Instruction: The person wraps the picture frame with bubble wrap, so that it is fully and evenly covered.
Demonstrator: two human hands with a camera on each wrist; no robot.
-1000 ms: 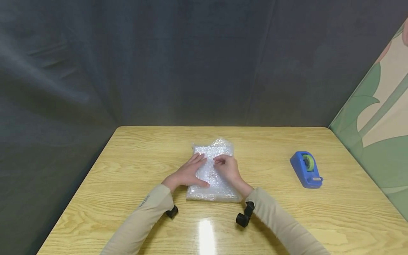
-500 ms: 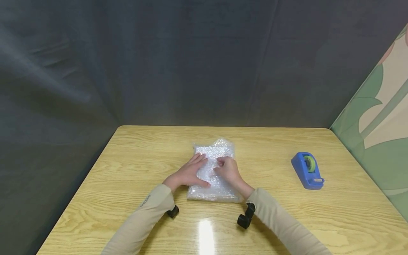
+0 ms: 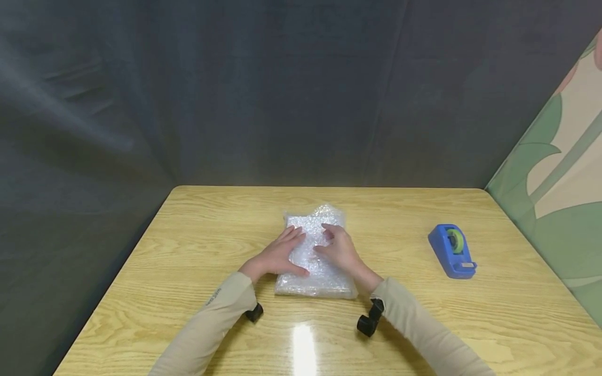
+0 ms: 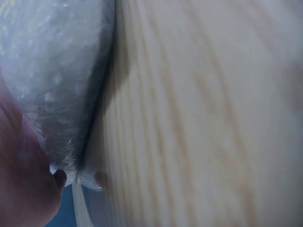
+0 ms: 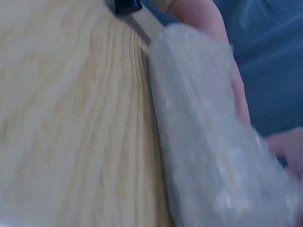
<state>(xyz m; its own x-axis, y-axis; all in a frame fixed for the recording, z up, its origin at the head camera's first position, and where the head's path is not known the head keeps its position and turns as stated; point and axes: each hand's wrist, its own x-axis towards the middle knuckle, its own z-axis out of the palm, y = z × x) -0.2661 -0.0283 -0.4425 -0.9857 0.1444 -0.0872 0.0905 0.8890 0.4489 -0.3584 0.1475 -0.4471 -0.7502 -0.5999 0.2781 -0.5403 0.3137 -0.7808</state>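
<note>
A flat package in clear bubble wrap [image 3: 320, 279] lies on the table, a loose flap of wrap sticking out at its far end. My left hand [image 3: 278, 256] rests on its left side with fingers spread and thumb pointing right. Over the right half is my right hand [image 3: 342, 251], thumb and forefinger apart with a gap between them; whether its fingertips touch the wrap is hard to tell. In the left wrist view the bubble wrap [image 4: 57, 71] bulges beside the left hand [image 4: 28, 175]. The right wrist view shows the package's side [image 5: 203, 132], blurred.
A blue tape dispenser [image 3: 452, 251] with a green roll stands to the right on the wooden table [image 3: 211, 224]. Behind the table hangs a dark curtain [image 3: 291, 94]. A patterned panel [image 3: 564, 183] borders the right side.
My right hand's thumb and forefinger have spread apart from their earlier closer pose, and its wrist has shifted slightly right. The left hand and the package stay in place.
</note>
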